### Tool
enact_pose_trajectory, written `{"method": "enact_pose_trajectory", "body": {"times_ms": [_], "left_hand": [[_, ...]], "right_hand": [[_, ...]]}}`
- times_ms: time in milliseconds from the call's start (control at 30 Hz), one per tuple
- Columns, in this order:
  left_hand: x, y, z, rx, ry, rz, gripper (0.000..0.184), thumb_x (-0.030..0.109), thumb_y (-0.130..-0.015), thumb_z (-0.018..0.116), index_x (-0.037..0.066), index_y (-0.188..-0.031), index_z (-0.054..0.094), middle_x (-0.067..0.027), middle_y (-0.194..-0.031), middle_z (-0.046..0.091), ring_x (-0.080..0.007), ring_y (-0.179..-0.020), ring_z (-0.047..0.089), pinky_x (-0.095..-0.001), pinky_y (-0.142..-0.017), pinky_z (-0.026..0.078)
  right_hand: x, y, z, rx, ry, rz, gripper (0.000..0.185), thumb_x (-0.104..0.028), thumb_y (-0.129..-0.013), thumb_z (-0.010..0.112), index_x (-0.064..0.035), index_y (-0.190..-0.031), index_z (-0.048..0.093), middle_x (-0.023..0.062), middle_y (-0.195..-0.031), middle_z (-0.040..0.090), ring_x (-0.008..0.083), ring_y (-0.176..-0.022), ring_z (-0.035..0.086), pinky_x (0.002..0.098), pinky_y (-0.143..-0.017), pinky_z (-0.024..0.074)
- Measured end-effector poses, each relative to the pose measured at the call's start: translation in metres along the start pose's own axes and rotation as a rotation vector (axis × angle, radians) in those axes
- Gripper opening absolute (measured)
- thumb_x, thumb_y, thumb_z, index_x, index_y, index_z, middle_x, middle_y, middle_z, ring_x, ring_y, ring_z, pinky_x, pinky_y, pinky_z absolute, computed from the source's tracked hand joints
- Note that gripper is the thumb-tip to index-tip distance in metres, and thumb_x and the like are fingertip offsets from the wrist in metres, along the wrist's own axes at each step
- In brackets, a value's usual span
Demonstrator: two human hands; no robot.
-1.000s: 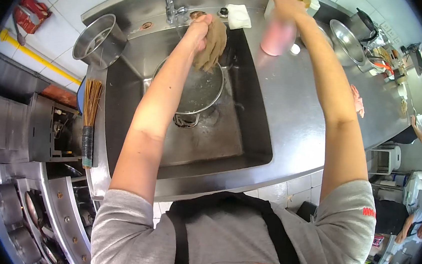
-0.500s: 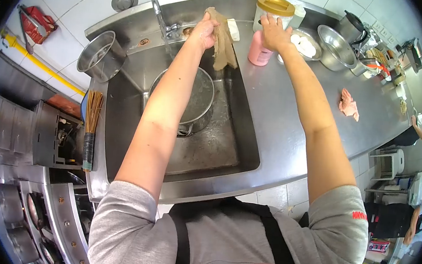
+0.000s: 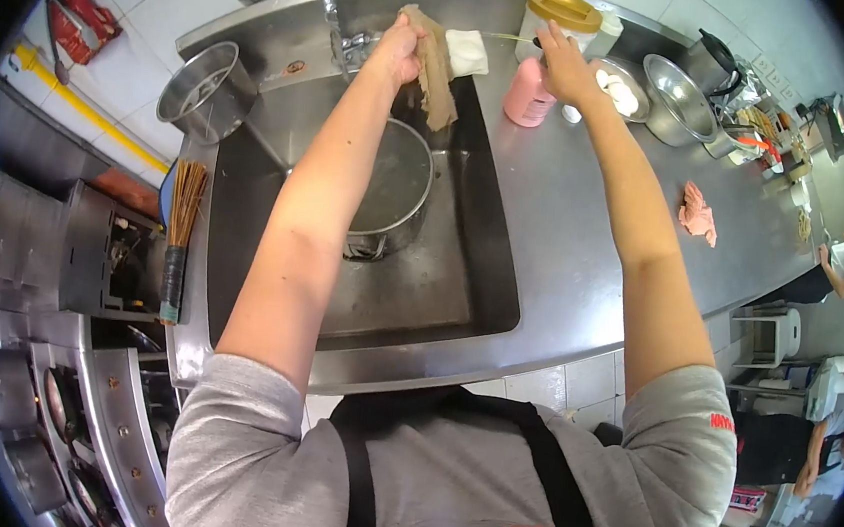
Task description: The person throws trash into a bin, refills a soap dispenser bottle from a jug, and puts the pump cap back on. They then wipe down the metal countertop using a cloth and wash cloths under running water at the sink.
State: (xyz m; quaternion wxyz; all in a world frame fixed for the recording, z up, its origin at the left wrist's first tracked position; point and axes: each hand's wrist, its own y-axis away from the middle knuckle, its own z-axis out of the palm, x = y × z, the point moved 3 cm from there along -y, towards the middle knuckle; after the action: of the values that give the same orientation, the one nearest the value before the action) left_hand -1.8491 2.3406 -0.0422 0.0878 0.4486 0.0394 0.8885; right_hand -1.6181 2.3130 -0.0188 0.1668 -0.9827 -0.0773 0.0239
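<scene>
My left hand [image 3: 399, 51] grips a limp tan cloth [image 3: 438, 84] that hangs over the back of the sink, near the faucet [image 3: 334, 30]. Beside the cloth, on the sink's edge, lies a white folded pad [image 3: 468, 53]. My right hand [image 3: 569, 71] is closed at the top of a pink bottle [image 3: 529, 97] on the counter; part of the grip is hidden. A thin rod or line with a dark end shows by its fingertips, too small to name. Inside the steel sink [image 3: 479, 299] stands a large metal pot [image 3: 399, 186], partly behind my left forearm.
Behind my right hand is a gold-lidded jar [image 3: 565, 11]. Farther right are a bowl of white items [image 3: 618, 92], a steel bowl [image 3: 679, 100] and a pink cloth-like piece [image 3: 697, 215]. A stick brush [image 3: 178, 242] and another pot [image 3: 206, 94] sit left. Other people appear far right.
The tan cloth has moved left and slightly up with my left hand, uncovering more of the white pad. My right hand remains by the pink bottle. The view has shifted a little.
</scene>
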Motion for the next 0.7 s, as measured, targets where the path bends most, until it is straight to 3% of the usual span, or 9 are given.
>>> {"method": "enact_pose_trajectory", "body": {"times_ms": [133,200,333,367,467,533,600,667,700], "left_hand": [[0.018,-0.01,-0.018,-0.037,-0.024,0.047,0.026,0.004,-0.082,0.043,0.009,-0.108,0.041,-0.0115,-0.097,0.051,-0.0263,-0.083,0.053,-0.0431,-0.072,0.047],[0.034,0.005,-0.02,-0.035,-0.182,0.146,0.019,0.008,-0.082,0.05,0.007,-0.101,0.049,-0.0106,-0.09,0.055,-0.0244,-0.08,0.055,-0.0407,-0.071,0.048],[0.055,0.008,-0.038,-0.149,-0.095,0.217,0.018,0.014,-0.081,0.055,0.003,-0.094,0.053,-0.0099,-0.086,0.058,-0.0226,-0.078,0.057,-0.039,-0.07,0.048],[0.059,0.007,-0.048,-0.163,0.026,0.198,0.021,0.017,-0.08,0.056,0.001,-0.095,0.053,-0.0101,-0.087,0.058,-0.0226,-0.078,0.057,-0.0389,-0.07,0.048],[0.052,-0.001,-0.088,-0.072,0.189,0.182,0.029,0.022,-0.08,0.058,-0.002,-0.096,0.053,-0.011,-0.088,0.058,-0.0234,-0.078,0.058,-0.0391,-0.067,0.049],[0.026,-0.015,-0.139,0.252,-0.168,0.155,0.03,0.023,-0.081,0.057,-0.003,-0.096,0.053,-0.0115,-0.088,0.058,-0.0227,-0.076,0.058,-0.0381,-0.064,0.048],[0.0,-0.029,-0.159,0.237,-0.08,0.082,0.03,0.023,-0.081,0.056,-0.003,-0.096,0.053,-0.0116,-0.087,0.058,-0.022,-0.075,0.057,-0.0372,-0.063,0.048],[-0.006,-0.032,-0.167,0.219,0.012,0.014,0.031,0.024,-0.082,0.055,-0.003,-0.097,0.053,-0.0117,-0.087,0.058,-0.0213,-0.074,0.057,-0.0363,-0.062,0.048],[-0.002,-0.029,-0.166,0.194,-0.008,0.033,0.03,0.023,-0.083,0.053,-0.004,-0.095,0.053,-0.0122,-0.087,0.058,-0.0214,-0.074,0.057,-0.0362,-0.063,0.048]], "right_hand": [[-0.032,-0.014,-0.04,-0.116,0.627,-0.07,0.038,-0.017,-0.076,0.048,-0.0176,-0.115,0.049,0.0042,-0.137,0.022,0.0282,-0.126,0.02,0.0661,-0.09,0.0155],[-0.061,-0.016,-0.034,0.084,0.615,-0.161,0.032,-0.022,-0.076,0.049,-0.0163,-0.107,0.055,0.0057,-0.135,0.027,0.0284,-0.124,0.026,0.0632,-0.091,0.0179],[-0.126,-0.046,0.044,0.332,-0.946,-0.214,0.04,-0.038,-0.08,0.047,-0.0129,-0.111,0.052,0.0115,-0.125,0.04,0.0308,-0.114,0.038,0.0466,-0.095,0.0267],[-0.151,-0.051,0.066,0.333,-0.958,-0.209,0.04,-0.038,-0.08,0.047,-0.0129,-0.111,0.052,0.0115,-0.125,0.04,0.0308,-0.114,0.038,0.0466,-0.095,0.0267],[-0.236,-0.064,0.123,0.138,-2.02,0.237,0.036,-0.033,-0.079,0.054,-0.0107,-0.107,0.054,0.0179,-0.103,0.051,0.0315,-0.104,0.046,0.0329,-0.087,0.0359],[-0.27,-0.033,0.076,0.28,-1.132,0.195,0.032,-0.019,-0.078,0.057,-0.0122,-0.109,0.052,0.0114,-0.097,0.056,0.0199,-0.093,0.053,0.0315,-0.079,0.041],[-0.271,-0.046,0.11,0.335,-1.076,0.162,0.028,-0.014,-0.076,0.057,-0.0079,-0.103,0.054,0.0122,-0.085,0.058,0.0209,-0.082,0.057,0.0313,-0.072,0.0438],[-0.255,-0.057,0.142,0.318,-1.392,0.596,0.015,-0.012,-0.077,0.055,-0.0047,-0.09,0.058,0.0146,-0.078,0.058,0.027,-0.074,0.058,0.0335,-0.07,0.0441],[-0.261,-0.046,0.123,0.382,-1.27,0.468,0.015,-0.018,-0.08,0.052,-0.005,-0.081,0.059,0.0149,-0.077,0.059,0.0289,-0.073,0.058,0.0344,-0.069,0.0444]]}}
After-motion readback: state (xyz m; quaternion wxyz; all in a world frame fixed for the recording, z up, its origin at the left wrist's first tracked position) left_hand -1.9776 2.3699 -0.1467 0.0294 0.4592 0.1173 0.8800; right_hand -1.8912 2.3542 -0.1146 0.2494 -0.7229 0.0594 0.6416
